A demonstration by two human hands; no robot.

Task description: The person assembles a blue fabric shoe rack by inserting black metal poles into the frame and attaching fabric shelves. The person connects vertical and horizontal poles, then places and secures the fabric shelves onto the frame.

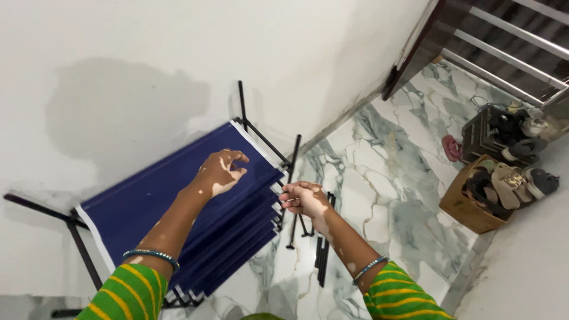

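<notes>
Marble floor (379,178); rack rod (291,195) in R hand (303,198) fingers.

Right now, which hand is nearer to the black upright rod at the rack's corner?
Right. The right hand grips the black upright rod; the left hand hovers apart, above the blue fabric shelf.

Both arms reach forward, bangled at the wrists. The left hand (220,172) hovers palm down, fingers (238,157) loosely curled and gripping nothing. The right hand (303,198) sits lower, its fingers (288,199) curled closed in a grip.
</notes>
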